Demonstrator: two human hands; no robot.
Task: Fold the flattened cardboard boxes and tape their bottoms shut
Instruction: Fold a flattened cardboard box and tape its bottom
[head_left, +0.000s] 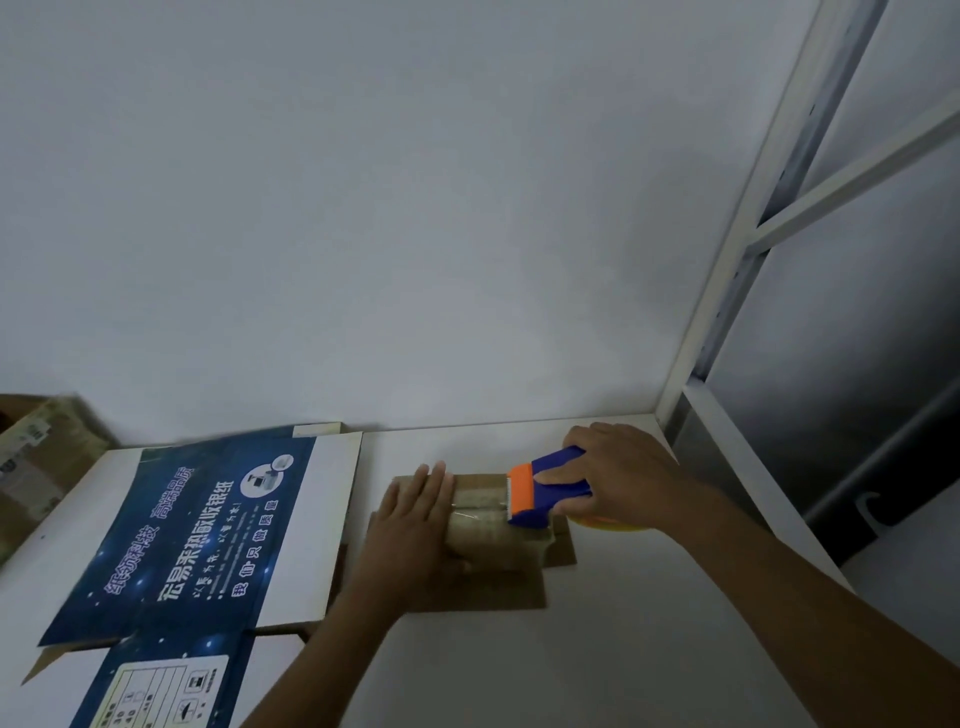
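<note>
Both hands meet over a small cardboard box (488, 577) on the white table (649, 649). At the far left is a brown carton (36, 457), then a flattened blue-printed box (208, 519) lying on the table just beside the small one. The left hand (415, 512) presses flat on the small box's left part, fingers straight and together. Clear tape (480, 512) runs from its fingertips to the tape dispenser (545, 491), blue with an orange front, which the right hand (623, 475) grips at the box's right end, forefinger laid along it
</note>
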